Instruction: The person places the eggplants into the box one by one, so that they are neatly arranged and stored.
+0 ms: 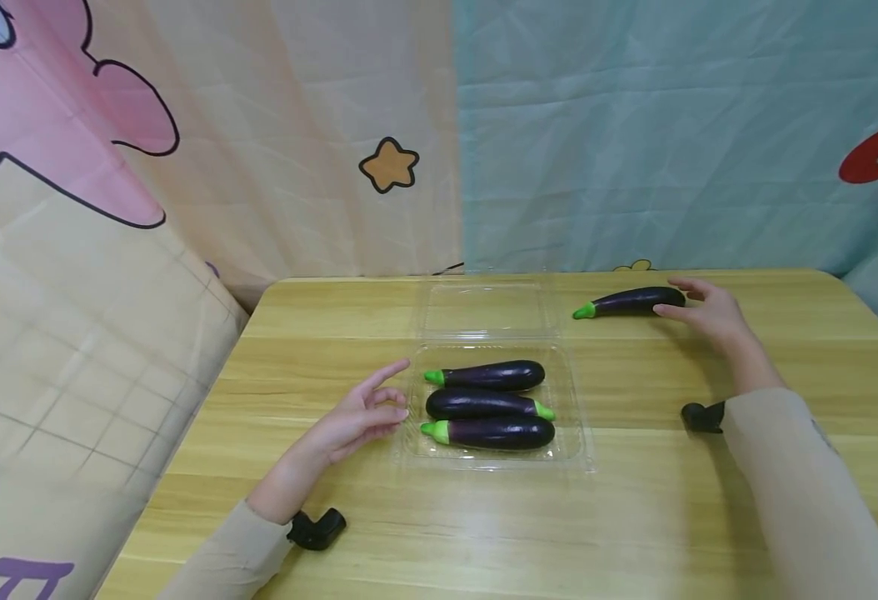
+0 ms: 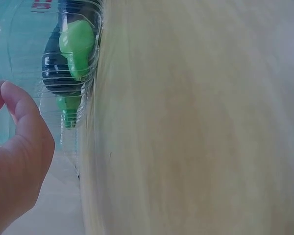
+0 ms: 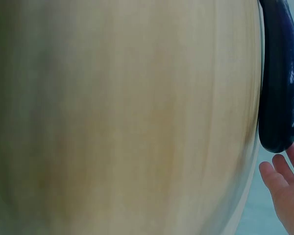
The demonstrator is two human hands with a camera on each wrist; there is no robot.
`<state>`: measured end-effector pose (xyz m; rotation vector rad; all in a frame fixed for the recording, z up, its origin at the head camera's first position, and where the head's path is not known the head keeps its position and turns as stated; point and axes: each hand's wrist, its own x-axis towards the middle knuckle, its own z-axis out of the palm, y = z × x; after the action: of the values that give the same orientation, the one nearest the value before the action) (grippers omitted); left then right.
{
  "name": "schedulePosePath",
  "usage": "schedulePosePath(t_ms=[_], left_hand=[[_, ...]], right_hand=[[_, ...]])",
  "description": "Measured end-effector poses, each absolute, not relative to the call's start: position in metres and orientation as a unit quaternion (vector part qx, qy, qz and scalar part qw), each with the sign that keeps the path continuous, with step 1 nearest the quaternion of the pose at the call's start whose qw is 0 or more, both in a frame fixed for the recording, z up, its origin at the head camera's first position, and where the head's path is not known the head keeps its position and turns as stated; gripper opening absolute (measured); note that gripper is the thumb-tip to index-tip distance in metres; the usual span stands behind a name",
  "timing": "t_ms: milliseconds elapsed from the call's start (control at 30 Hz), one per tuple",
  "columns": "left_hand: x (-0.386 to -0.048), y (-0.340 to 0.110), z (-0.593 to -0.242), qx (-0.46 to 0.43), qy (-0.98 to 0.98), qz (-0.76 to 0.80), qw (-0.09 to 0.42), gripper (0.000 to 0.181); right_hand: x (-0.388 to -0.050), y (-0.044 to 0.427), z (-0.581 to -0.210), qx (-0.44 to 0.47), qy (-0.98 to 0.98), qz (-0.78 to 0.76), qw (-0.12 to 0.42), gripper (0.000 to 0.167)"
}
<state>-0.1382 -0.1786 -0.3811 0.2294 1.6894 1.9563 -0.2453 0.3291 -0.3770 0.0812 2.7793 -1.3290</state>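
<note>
Backdrop: printed cloth, cream at left with a pink cartoon figure (image 1: 72,108) and an orange star (image 1: 390,165), blue-green at right. Surface: wood-grain table (image 1: 634,517).

Item: left sleeve (image 1: 221,554), beige, with a black device (image 1: 317,530) at the cuff. Item: left hand (image 1: 360,417), index finger extended, thumb and another finger meeting in a pinch at the left rim of the container.

Item: clear plastic container (image 1: 577,421), lid (image 1: 484,307) folded back. Contents, three eggplants side by side: rear eggplant (image 1: 495,376), green end left; middle eggplant (image 1: 476,404), green end right; front eggplant (image 1: 502,433), green end left.

Item: fourth eggplant (image 1: 630,301), on the table right of the lid, green end left. Item: right hand (image 1: 709,315), thumb and fingers apart about its thick end; whether they grip cannot be told. Item: right sleeve (image 1: 799,467), beige.
</note>
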Motion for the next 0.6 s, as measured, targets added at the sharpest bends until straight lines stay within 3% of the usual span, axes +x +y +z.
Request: schedulePosePath(t_ms=[600], left_hand=[[-0.139, -0.179, -0.383, 0.093, 0.629, 0.723, 0.270, 0.077]], right_hand=[[-0.259, 0.327, -0.378, -0.007, 0.917, -0.394, 0.052, 0.070]])
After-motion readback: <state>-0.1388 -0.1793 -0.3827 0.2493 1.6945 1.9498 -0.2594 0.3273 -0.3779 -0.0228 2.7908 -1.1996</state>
